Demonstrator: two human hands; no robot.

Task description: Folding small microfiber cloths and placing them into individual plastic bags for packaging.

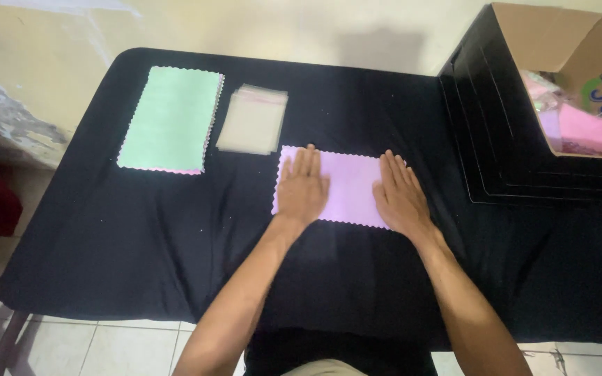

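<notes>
A pink cloth [350, 184] with zigzag edges lies flat on the black-covered table [141, 230]. My left hand [302, 188] rests palm down on the cloth's left end, fingers together and extended. On the cloth's right end my right hand [398, 195] presses flat in the same way. Neither hand grips anything.
A stack of green cloths [172, 118] with a pink one underneath lies at the far left. Beside it sits a pile of clear plastic sleeves [252, 120]. An open cardboard box [559, 83] holding pink packed items stands at the right. Tiled floor shows below the table's front edge.
</notes>
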